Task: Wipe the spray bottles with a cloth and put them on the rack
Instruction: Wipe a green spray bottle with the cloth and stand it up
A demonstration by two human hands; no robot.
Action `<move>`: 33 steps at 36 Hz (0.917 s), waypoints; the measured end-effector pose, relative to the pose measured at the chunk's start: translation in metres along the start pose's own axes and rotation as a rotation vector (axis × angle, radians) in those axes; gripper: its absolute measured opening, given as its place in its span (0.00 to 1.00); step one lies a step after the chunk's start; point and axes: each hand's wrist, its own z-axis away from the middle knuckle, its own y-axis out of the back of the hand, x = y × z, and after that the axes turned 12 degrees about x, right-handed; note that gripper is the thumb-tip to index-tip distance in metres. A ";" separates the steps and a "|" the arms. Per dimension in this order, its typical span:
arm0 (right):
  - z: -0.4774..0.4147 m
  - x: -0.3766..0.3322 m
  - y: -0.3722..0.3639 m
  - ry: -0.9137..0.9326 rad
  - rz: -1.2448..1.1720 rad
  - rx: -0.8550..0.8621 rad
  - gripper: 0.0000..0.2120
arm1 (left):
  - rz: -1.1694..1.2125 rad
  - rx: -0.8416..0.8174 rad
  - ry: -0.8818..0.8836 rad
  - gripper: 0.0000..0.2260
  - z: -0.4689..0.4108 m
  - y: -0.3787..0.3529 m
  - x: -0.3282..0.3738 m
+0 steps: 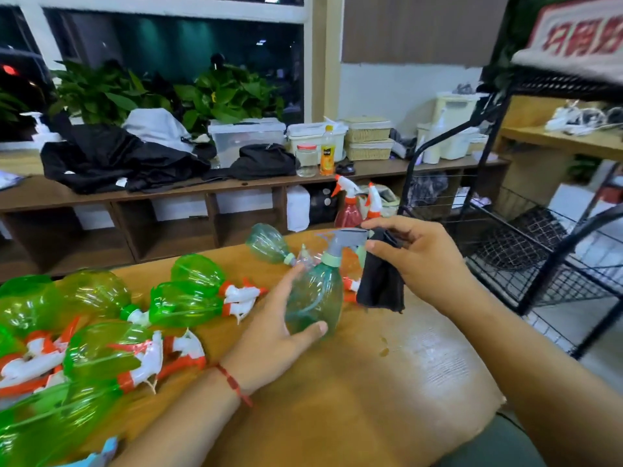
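Wooden table (387,382): orange-brown top, foreground. Black wire rack (539,264): right of the table, mesh shelves. Green spray bottles (111,332): heap lying on their sides at the table's left, white-and-orange trigger heads. Teal spray bottle (315,298): upright at table centre, grey trigger head, body gripped by left hand (269,328), thumb and fingers curled round it. Black cloth (381,284): pinched in right hand (424,254), hanging just beside the trigger head.

Red characters on sign (573,35); illegible
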 end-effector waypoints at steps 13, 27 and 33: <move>-0.077 0.060 0.061 0.015 0.301 0.299 0.12 | -0.233 -0.083 -0.090 0.31 -0.048 -0.071 -0.008; -0.124 0.123 0.030 -0.021 0.496 0.234 0.16 | -0.343 -0.084 -0.122 0.20 -0.064 -0.071 -0.042; -0.119 0.116 0.038 -0.037 0.502 0.219 0.22 | -0.336 -0.089 -0.100 0.19 -0.065 -0.073 -0.040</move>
